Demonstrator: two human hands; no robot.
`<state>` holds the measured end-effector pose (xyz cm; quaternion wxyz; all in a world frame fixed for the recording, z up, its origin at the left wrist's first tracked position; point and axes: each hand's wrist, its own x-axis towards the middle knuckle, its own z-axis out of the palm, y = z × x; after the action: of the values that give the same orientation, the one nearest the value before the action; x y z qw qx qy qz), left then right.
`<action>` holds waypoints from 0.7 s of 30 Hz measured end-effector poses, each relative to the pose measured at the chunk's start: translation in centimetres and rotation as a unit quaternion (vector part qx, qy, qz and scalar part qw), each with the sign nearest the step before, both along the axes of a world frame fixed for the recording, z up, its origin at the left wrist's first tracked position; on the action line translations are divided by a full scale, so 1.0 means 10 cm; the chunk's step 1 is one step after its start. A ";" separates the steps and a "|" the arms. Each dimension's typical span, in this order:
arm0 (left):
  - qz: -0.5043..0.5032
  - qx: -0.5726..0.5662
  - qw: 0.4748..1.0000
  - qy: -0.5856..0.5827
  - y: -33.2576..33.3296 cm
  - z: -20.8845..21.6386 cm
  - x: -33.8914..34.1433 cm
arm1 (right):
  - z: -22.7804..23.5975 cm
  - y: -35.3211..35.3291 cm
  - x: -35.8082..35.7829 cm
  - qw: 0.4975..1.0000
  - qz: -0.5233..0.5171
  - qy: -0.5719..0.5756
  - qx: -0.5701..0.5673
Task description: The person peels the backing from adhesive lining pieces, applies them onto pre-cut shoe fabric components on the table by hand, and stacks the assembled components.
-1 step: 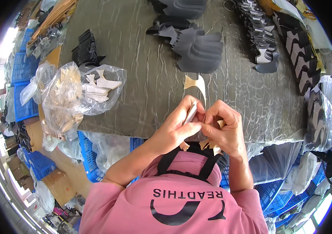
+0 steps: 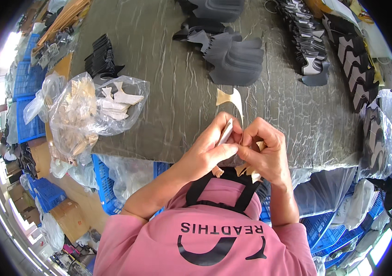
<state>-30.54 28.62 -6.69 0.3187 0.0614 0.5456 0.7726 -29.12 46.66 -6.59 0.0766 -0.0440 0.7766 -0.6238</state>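
Observation:
Both hands meet over the near edge of the table. My left hand is closed on a stack of pale cut pieces, seen edge-on between thumb and fingers; a tan end pokes out beneath the palm. Thumb and fingertips of my right hand pinch together close against the left fingertips. Cream cut pieces stick out below and between the right fingers. A thin, forked cream piece rises from between the two hands, its wide end above the table. Its lower end is hidden by the fingers.
Dark grey cut pieces lie fanned beyond my hands. A clear plastic bag of cream and white pieces sits at left, near a black stack. Overlapping black-and-white pieces run along the right. Blue crates stand below the table.
The wide end of the forked cream piece has shifted very slightly left. Both hands stay in nearly the same place.

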 end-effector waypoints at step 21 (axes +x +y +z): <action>0.015 -0.171 0.984 0.041 -0.11 -0.06 0.15 | -0.03 0.28 -0.04 0.980 -0.181 -0.043 -0.076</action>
<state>-29.06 27.56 -7.31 0.2897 0.0296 0.6835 0.6693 -29.52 49.46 -6.87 -0.0074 0.1185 0.7178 -0.6861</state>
